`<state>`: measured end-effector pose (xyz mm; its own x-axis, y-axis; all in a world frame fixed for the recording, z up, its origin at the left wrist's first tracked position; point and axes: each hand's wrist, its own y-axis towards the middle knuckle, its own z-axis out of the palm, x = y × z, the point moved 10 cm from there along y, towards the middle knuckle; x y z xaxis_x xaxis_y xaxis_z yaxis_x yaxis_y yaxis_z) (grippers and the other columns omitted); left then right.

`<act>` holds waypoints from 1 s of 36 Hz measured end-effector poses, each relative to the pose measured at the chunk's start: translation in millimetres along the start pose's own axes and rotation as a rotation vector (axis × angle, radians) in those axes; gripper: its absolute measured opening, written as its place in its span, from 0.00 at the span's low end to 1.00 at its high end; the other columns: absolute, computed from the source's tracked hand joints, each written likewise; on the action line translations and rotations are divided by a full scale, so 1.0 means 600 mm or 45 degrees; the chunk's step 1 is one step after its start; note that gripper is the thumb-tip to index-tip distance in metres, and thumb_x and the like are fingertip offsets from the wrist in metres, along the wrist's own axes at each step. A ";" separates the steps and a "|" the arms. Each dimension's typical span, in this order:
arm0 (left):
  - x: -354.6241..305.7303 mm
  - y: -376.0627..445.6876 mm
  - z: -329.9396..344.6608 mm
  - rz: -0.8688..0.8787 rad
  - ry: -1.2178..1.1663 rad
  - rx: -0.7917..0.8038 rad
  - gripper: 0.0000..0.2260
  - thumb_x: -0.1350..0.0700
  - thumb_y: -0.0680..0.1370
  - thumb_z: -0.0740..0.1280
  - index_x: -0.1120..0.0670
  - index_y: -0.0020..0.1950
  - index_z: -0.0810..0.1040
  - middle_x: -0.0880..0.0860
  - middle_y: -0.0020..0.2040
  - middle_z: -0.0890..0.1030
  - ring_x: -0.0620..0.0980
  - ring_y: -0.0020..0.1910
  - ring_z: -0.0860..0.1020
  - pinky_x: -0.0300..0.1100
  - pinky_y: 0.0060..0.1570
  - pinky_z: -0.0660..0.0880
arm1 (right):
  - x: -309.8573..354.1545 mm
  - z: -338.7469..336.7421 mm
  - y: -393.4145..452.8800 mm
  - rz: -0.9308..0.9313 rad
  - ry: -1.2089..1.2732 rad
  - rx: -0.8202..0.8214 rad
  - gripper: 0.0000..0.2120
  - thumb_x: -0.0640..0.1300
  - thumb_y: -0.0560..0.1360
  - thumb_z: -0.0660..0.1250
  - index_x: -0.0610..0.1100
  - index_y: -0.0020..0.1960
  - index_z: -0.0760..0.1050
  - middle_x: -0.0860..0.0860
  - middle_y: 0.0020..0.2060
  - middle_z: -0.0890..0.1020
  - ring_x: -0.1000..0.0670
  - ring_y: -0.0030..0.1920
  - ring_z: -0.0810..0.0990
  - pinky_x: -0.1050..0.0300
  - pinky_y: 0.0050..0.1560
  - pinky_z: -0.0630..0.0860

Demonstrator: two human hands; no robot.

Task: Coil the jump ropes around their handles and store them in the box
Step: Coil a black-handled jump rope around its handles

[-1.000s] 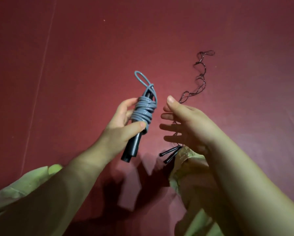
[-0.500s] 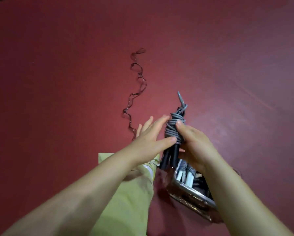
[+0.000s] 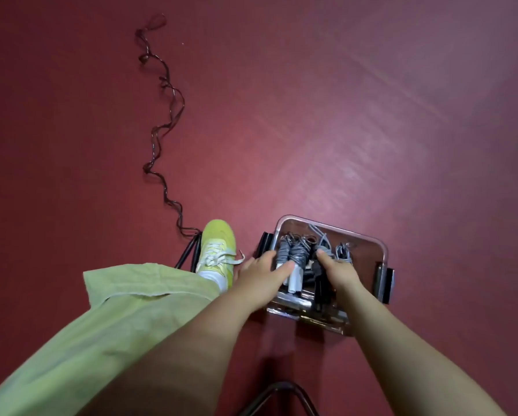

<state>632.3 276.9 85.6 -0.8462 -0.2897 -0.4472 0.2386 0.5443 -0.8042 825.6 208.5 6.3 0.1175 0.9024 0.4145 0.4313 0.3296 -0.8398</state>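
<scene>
We're looking at a dark red floor (image 3: 311, 115). On it: a clear plastic box (image 3: 382, 253) with black side latches, low and right of centre; a thin dark jump rope (image 3: 167, 121) lying uncoiled in a wavy line toward the far edge, its black handles (image 3: 188, 250) just beside a yellow-green sneaker (image 3: 217, 250). A dark metal frame (image 3: 281, 394) sits at the near edge.

A single wide-angle head camera looks steeply down from standing height at the red floor (image 3: 341, 115), both forearms reaching away from the lens.
</scene>
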 end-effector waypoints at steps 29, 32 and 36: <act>0.067 -0.028 -0.302 0.105 0.124 -0.274 0.26 0.39 0.80 0.53 0.46 0.76 0.58 0.58 0.75 0.63 0.55 0.75 0.58 0.51 0.73 0.55 | 0.192 0.204 -0.118 -0.518 0.014 0.238 0.08 0.53 0.78 0.65 0.49 0.49 0.76 0.48 0.53 0.81 0.45 0.59 0.78 0.46 0.63 0.71; 0.118 -0.027 -0.344 0.071 0.134 -0.314 0.26 0.39 0.80 0.52 0.46 0.76 0.59 0.58 0.74 0.64 0.55 0.74 0.59 0.50 0.72 0.57 | 0.224 0.283 -0.139 -0.533 -0.036 0.375 0.11 0.51 0.79 0.63 0.44 0.51 0.77 0.34 0.59 0.78 0.36 0.63 0.74 0.39 0.62 0.71; 0.219 -0.002 -0.379 0.002 0.040 -0.341 0.25 0.39 0.80 0.52 0.47 0.75 0.61 0.56 0.74 0.66 0.56 0.74 0.60 0.52 0.72 0.57 | 0.247 0.381 -0.133 -0.519 -0.092 0.468 0.16 0.52 0.80 0.62 0.39 0.50 0.75 0.32 0.61 0.74 0.34 0.63 0.72 0.38 0.63 0.70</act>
<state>412.5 417.4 116.7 -0.8616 -0.2664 -0.4322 0.1085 0.7350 -0.6693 604.2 379.4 55.0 -0.0612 0.6943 0.7171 0.0870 0.7194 -0.6891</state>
